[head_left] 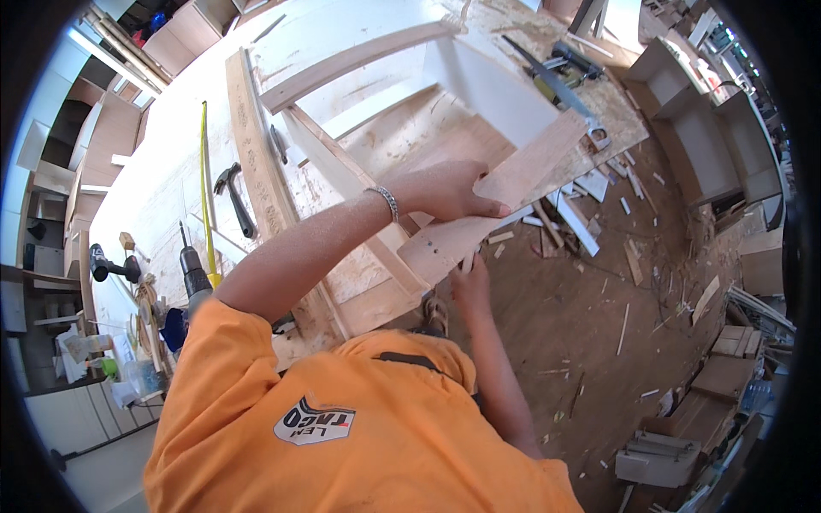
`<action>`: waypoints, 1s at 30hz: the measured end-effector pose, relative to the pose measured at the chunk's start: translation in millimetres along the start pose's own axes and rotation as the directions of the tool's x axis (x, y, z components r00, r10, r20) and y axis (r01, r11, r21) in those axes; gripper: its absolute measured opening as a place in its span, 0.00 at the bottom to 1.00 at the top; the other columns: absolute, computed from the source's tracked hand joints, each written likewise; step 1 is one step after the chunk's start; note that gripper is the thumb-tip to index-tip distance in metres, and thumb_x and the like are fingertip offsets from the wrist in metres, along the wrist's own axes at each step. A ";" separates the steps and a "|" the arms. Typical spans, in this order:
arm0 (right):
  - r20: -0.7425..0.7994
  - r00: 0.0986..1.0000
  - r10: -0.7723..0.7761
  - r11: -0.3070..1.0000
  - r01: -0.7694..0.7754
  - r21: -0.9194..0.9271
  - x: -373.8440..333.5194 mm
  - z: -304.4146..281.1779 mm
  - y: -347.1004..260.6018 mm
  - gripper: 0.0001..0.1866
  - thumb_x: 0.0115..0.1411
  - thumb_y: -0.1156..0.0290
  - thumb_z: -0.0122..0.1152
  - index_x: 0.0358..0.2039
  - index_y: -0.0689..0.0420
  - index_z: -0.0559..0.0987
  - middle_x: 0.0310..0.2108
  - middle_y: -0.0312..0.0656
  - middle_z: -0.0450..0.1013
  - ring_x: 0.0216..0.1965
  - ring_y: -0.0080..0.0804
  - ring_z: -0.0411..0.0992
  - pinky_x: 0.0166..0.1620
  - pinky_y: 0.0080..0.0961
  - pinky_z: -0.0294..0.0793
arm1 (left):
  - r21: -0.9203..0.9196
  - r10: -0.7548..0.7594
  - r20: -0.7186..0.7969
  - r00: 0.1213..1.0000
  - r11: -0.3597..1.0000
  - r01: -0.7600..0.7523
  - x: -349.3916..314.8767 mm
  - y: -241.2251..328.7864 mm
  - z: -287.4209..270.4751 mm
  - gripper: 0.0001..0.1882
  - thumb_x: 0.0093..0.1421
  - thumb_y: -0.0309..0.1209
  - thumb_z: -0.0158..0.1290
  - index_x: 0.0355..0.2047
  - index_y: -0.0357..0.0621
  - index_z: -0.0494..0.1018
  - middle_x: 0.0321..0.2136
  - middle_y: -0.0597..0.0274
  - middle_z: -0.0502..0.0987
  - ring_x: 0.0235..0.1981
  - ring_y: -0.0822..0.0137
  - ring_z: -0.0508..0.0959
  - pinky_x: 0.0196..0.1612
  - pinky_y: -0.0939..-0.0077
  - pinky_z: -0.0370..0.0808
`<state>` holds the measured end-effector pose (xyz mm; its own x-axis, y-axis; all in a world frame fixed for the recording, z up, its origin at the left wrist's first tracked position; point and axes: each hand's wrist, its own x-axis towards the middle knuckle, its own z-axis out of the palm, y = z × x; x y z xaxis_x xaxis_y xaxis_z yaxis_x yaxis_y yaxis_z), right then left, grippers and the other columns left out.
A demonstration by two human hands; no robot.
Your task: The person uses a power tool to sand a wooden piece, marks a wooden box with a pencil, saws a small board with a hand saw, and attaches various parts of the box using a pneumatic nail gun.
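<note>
A thin wooden board (534,164) slants across the near right corner of a box-shaped cabinet frame (359,65) with white inner panels. My left hand (457,190), a chain bracelet on its wrist, is closed over the board's middle, thumb lying along the near edge. Below that edge, my right hand (470,282) is closed at the board's near end, its thumb up against the rim; its other fingers are mostly hidden. Small dark spots show on the board close to this end. The frame lies on a large, white-topped worktable (162,171).
Left of the frame lie a long plank (256,145), a claw hammer (235,201), a yellow tape measure (205,171) and two drills (195,272). A handsaw (560,92) rests at the table's far right. Offcuts (575,224) litter the floor; cabinet boxes (684,137) stand at right.
</note>
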<state>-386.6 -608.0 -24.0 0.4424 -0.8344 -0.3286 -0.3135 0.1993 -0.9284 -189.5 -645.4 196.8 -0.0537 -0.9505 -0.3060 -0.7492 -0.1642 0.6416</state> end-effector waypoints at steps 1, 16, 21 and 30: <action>-0.026 0.999 -0.047 0.994 0.044 -0.097 5.8 -0.4 1.2 0.16 0.64 0.64 0.67 0.45 0.62 0.77 0.32 0.41 0.79 0.25 0.28 0.75 0.29 0.31 0.74 | 0.001 0.004 0.010 1.000 1.000 -0.004 -1.8 -6.3 -0.8 0.52 0.59 0.66 0.60 0.65 0.28 0.66 0.55 0.31 0.76 0.57 0.41 0.78 0.59 0.55 0.74; -0.282 0.930 0.237 0.967 -0.253 -0.020 -9.7 -66.0 18.1 0.18 0.65 0.67 0.64 0.52 0.56 0.71 0.29 0.37 0.72 0.20 0.21 0.68 0.22 0.24 0.69 | 0.007 -0.024 -0.093 0.995 1.000 0.025 11.0 -94.8 5.0 0.48 0.56 0.64 0.64 0.65 0.40 0.68 0.46 0.39 0.82 0.51 0.44 0.82 0.55 0.58 0.77; -0.500 0.847 0.181 0.980 -0.195 0.024 -15.6 -105.8 -16.7 0.21 0.66 0.69 0.63 0.57 0.55 0.70 0.32 0.36 0.74 0.24 0.22 0.70 0.25 0.24 0.70 | -0.148 -0.175 -0.342 0.923 0.980 0.131 -59.8 -84.7 20.0 0.44 0.57 0.48 0.69 0.67 0.41 0.65 0.58 0.37 0.74 0.59 0.42 0.76 0.61 0.57 0.74; -0.448 0.774 -0.448 0.707 -0.001 -0.707 239.9 -233.4 -62.4 0.25 0.59 0.64 0.70 0.54 0.62 0.76 0.45 0.54 0.78 0.40 0.48 0.78 0.45 0.40 0.77 | -0.089 -0.230 -0.694 0.683 0.968 0.236 -106.1 -57.0 108.5 0.41 0.52 0.27 0.71 0.67 0.46 0.69 0.69 0.44 0.62 0.69 0.41 0.64 0.67 0.51 0.68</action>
<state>-457.0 -940.5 -4.4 0.1062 -0.9651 0.2393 -0.8162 -0.2221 -0.5334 -212.6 -506.6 116.4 0.5935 -0.7940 0.1315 -0.6791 -0.4064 0.6113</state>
